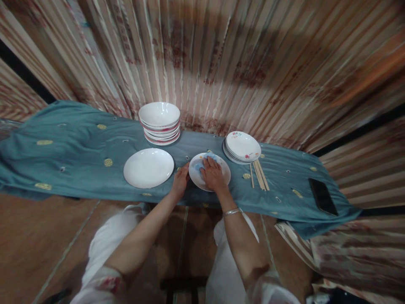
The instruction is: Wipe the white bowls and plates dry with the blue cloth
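A white plate [196, 180] rests near the front edge of the cloth-covered table. My left hand [181, 179] grips its left rim, the thumb side turned up. On the plate lies a light blue cloth [196, 164] with white and a bit of yellow. My right hand [213, 173], a bangle at its wrist, presses that cloth down onto the plate's face with the fingers over it. To the left is a larger white oval plate [149, 168], close to my left hand but apart from it.
Behind stands a stack of white bowls with red bands [160, 116]. On the right are stacked floral plates [243, 145], several wooden chopsticks [261, 176] and a black phone [322, 196]. A pleated curtain [202, 63] hangs directly behind the table [79, 169].
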{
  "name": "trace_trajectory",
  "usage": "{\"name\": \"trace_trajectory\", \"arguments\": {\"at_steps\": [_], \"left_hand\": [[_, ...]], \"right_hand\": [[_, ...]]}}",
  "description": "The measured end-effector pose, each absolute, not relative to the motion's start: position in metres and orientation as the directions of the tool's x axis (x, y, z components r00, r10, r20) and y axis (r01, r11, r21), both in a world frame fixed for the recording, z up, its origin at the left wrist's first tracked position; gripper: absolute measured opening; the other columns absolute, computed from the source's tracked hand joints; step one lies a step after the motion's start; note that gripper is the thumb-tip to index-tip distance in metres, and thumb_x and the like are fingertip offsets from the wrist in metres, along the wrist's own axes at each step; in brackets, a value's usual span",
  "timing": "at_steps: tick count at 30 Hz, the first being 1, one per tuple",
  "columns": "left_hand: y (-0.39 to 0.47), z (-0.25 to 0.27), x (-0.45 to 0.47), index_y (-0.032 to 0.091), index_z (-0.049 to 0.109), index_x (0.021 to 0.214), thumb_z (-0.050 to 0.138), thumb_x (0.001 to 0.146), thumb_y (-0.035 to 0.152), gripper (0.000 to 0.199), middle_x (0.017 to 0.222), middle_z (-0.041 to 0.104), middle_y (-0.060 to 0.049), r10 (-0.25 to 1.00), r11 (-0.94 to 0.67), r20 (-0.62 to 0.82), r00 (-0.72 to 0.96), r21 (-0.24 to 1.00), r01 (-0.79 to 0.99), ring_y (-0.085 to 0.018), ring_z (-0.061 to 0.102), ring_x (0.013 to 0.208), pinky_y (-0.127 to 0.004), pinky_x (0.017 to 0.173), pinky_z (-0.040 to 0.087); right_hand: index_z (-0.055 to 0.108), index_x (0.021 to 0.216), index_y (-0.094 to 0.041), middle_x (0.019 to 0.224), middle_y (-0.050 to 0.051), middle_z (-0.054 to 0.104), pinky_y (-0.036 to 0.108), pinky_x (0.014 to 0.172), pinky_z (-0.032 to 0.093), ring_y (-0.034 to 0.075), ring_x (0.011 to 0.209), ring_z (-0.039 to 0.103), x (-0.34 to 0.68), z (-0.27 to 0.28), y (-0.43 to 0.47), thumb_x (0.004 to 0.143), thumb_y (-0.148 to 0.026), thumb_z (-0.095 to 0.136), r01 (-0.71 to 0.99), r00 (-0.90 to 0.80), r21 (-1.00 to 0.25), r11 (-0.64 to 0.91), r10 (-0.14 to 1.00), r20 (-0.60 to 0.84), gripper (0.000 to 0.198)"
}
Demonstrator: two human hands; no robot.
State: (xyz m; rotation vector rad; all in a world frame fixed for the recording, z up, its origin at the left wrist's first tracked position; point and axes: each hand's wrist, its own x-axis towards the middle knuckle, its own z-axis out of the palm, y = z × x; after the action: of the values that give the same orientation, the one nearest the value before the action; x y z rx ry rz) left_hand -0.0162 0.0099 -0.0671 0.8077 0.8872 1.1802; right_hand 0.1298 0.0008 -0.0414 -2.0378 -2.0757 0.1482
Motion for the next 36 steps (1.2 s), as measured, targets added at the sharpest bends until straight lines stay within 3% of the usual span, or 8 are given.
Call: {"name": "trace_trajectory", "arguments": {"at_steps": [11, 22, 28, 36], "left_hand": [[0.008, -0.064, -0.016, 0.017, 0.069, 0.118, 0.062, 0.082, 0.051, 0.05, 0.132, 0.067, -0.012, 0.976, 0.192, -0.133, 0.17, 0.897, -0.398, -0.03, 0.057, 0.128, -0.043, 0.105, 0.047], [0.01, -0.068, -0.016, 0.017, 0.069, 0.119, 0.059, 0.085, 0.048, 0.046, 0.132, 0.067, -0.011, 0.979, 0.175, -0.117, 0.164, 0.9, -0.399, -0.029, 0.058, 0.127, -0.043, 0.108, 0.045], [0.01, -0.067, -0.016, 0.016, 0.069, 0.117, 0.062, 0.083, 0.046, 0.046, 0.129, 0.069, -0.011, 0.98, 0.179, -0.128, 0.153, 0.9, -0.397, -0.029, 0.059, 0.126, -0.043, 0.107, 0.046], [0.01, -0.068, -0.017, 0.016, 0.069, 0.116, 0.067, 0.079, 0.049, 0.05, 0.131, 0.067, -0.012, 0.981, 0.179, -0.132, 0.14, 0.896, -0.407, -0.031, 0.059, 0.126, -0.043, 0.108, 0.046]], "right_hand": [[0.052, 0.139, -0.012, 0.149, 0.015, 0.051, 0.042, 0.114, 0.033, 0.026, 0.135, 0.048, 0.15, -0.028, -0.015, 0.1, -0.028, 0.043, 0.996, 0.027, -0.088, -0.021, 0.997, 0.067, 0.043], [0.067, 0.115, -0.012, 0.13, 0.015, 0.065, 0.038, 0.104, 0.042, 0.028, 0.122, 0.059, 0.157, -0.01, -0.037, 0.098, -0.026, 0.047, 0.999, 0.04, -0.028, -0.04, 0.999, -0.015, 0.03], [0.069, 0.114, -0.011, 0.127, 0.016, 0.068, 0.037, 0.105, 0.042, 0.027, 0.12, 0.061, 0.159, -0.002, -0.046, 0.097, -0.023, 0.048, 0.998, -0.004, -0.059, 0.0, 0.997, -0.072, 0.03], [0.071, 0.119, -0.014, 0.129, 0.014, 0.068, 0.04, 0.112, 0.041, 0.026, 0.125, 0.06, 0.17, -0.009, -0.053, 0.086, -0.009, 0.057, 0.975, -0.07, -0.216, 0.056, 0.996, -0.06, 0.037]]}}
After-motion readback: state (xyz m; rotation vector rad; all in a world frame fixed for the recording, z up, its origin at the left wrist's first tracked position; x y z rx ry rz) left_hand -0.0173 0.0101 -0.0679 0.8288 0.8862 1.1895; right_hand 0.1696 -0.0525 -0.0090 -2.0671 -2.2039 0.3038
